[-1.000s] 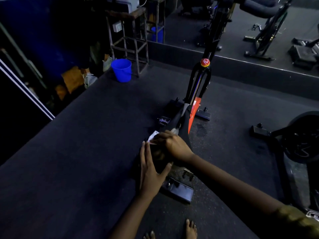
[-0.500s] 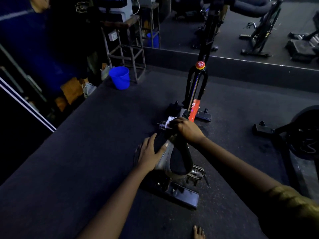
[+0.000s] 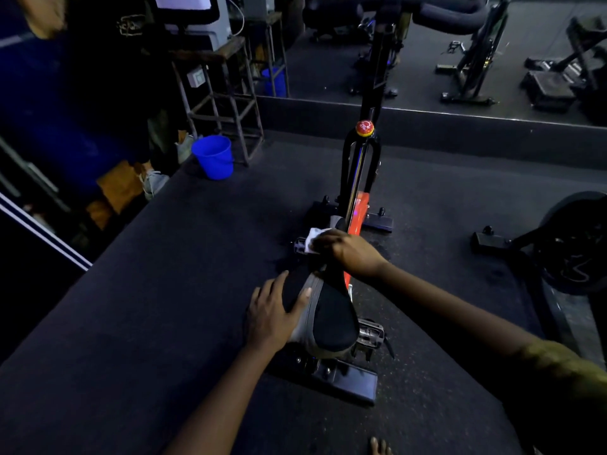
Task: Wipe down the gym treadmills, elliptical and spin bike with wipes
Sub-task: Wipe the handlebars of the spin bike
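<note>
— On the black floor [image 3: 164, 290] stands the spin bike [image 3: 357, 208]. What could go wrong now?
— The wipe [image 3: 312, 241] is small. The right hand [image 3: 348, 254] has its grip pinched on it, at the thin front end of the seat [image 3: 328, 316]. If it rubs too fast, the wipe could slip out and fall.
— And the other hand?
— The left hand [image 3: 272, 313] lies flat on the seat's side, grip spread, holding nothing. If it lets go, I think the seat could wobble.
— How does the seat look?
— Black on top, grey on the sides (it is too dark to tell if it is wet).
</note>
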Tool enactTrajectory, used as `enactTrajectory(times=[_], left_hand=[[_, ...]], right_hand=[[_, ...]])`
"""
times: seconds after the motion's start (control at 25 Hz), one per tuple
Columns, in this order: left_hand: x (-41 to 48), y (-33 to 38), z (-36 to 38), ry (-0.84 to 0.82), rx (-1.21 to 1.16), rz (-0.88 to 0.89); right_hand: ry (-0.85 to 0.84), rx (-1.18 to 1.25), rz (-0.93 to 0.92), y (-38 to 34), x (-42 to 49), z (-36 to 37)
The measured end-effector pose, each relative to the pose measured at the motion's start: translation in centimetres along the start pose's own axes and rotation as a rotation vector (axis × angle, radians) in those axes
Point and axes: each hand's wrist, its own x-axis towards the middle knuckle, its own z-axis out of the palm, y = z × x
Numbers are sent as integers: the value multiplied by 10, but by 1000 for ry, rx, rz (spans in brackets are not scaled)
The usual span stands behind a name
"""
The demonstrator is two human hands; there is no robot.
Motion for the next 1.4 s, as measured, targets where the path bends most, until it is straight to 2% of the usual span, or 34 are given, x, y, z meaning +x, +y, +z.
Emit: enactTrajectory(times=[0.2, 0.32, 0.48, 0.64, 0.76, 0.92, 1.0, 1.04, 1.16, 1.32, 1.4], left_hand=[[4, -1, -3, -69, 118, 30], [8, 4, 0, -91, 252, 140], [8, 6, 5, -40, 284, 152], [9, 3, 6, -17, 283, 173], [9, 4, 7, -20, 272, 188], [11, 3, 7, -27, 267, 185], [11, 2, 8, -24, 275, 183], [11, 1, 8, -21, 275, 183], [12, 0, 9, -29, 270, 179], [12, 1, 9, -40, 267, 174], [12, 0, 9, -34, 265, 172]], right_hand=[[66, -29, 42, 24, 17, -13], [212, 71, 253, 19, 14, -11], [418, 258, 516, -27, -14, 7], [452, 274, 483, -78, -66, 21], [430, 467, 571, -95, -100, 20], [553, 513, 689, -54, -68, 5], [492, 618, 787, -28, -33, -3], [484, 605, 792, -21, -20, 0], [595, 513, 770, -21, -15, 17], [677, 623, 760, -47, -51, 38], [654, 637, 718, -62, -71, 43]])
